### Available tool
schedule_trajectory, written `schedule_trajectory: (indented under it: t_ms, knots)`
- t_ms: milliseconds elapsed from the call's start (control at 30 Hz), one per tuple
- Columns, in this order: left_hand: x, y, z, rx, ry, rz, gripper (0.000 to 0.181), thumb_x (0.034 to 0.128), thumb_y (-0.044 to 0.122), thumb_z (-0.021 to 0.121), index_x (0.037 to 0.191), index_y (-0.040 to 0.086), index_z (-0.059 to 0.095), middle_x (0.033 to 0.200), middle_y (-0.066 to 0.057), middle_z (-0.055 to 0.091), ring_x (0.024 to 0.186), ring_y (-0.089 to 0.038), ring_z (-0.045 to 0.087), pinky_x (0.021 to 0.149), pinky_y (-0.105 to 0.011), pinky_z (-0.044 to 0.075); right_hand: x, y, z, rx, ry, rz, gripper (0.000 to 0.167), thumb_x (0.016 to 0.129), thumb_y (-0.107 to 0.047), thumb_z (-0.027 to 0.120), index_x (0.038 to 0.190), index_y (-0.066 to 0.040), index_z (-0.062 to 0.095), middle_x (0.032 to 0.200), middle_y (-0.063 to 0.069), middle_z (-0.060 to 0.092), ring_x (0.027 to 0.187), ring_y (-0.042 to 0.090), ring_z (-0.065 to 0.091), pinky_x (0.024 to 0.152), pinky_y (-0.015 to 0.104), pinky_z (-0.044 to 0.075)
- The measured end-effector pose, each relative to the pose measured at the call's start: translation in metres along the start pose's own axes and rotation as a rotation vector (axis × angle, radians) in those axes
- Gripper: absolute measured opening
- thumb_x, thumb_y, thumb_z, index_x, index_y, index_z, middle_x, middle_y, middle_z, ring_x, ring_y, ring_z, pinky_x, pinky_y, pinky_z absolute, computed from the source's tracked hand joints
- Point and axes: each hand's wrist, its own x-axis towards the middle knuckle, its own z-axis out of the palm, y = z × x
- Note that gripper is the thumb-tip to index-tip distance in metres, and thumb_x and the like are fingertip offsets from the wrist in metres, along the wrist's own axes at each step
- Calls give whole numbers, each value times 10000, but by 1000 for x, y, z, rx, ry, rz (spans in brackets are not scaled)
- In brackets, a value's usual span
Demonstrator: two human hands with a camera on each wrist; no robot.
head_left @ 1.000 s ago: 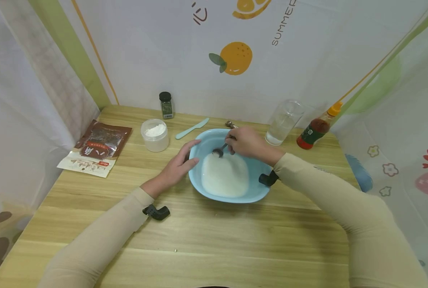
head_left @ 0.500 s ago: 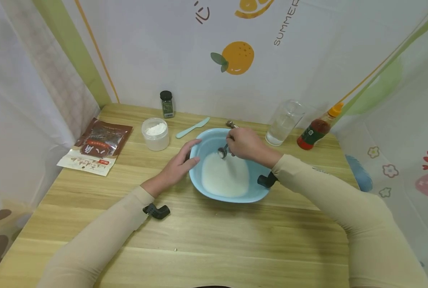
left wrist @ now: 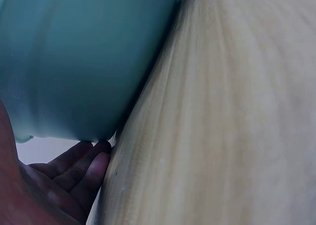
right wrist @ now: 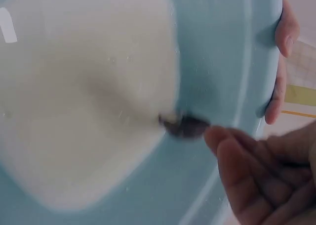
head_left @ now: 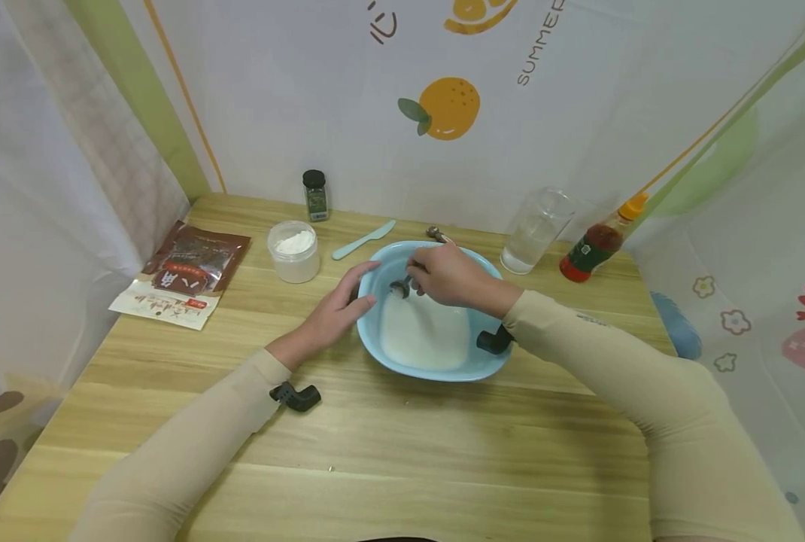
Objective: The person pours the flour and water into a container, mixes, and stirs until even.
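A light blue basin with milky white liquid stands on the table. My left hand rests against its left outer wall, thumb and fingers spread; in the left wrist view the fingertips touch the wall low down, near the table. Over the basin, my right hand pinches a small metal spoon by its handle, mostly hidden by the fingers. The spoon's head is at the liquid's far left edge. In the right wrist view the spoon is blurred, its tip at the liquid's edge.
Left of the basin are an open jar of white powder, a brown spice packet and a black-capped spice bottle. Behind it lie a pale green plastic knife and another metal utensil. A water glass and sauce bottle stand right.
The spoon went a little right, then back left, in my right hand, along the far side of the liquid. My left hand stays at the basin's wall.
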Motion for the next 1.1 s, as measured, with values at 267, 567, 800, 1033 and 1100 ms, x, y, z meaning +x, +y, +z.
schedule_trajectory:
  t_ms: [267,567,800,1033,1100]
  knots:
    - [0,2,1,5,0,-6,618,1173,171,490,1746,122,264,1599,-333,513,1402,-465,611,1027,-510,644,-10,3,-7,88,-218,-220,168,1133,-102,650,1173,-44,803,928,-12,805,871,185,785,765,315,648]
    - [1,2,1,-2,8,-17,621,1169,160,504,1746,115,278,1593,-330,525,1412,-464,603,1047,-510,635,-23,15,-24,184,-519,-189,185,1139,-112,635,1063,-56,795,847,1,784,801,216,779,729,354,668]
    - [2,2,-1,14,7,-7,617,1176,213,509,1744,127,285,1578,-332,534,1387,-467,623,1035,-505,642,-29,35,-47,-6,-523,-30,224,1151,-125,606,1001,-84,768,784,-1,755,711,183,739,706,370,624]
    - [2,-1,0,30,19,5,630,1176,279,516,1742,119,290,1588,-325,522,1398,-455,613,1043,-495,639,-25,47,-55,-144,-284,43,213,1143,-98,580,1024,-41,747,776,30,675,708,189,623,710,391,534]
    - [2,0,0,29,18,-3,625,1175,256,513,1742,119,290,1599,-320,512,1414,-453,602,1056,-503,631,-23,48,-52,-165,-206,23,203,1134,-98,594,1024,-34,753,788,32,660,719,197,602,709,392,530]
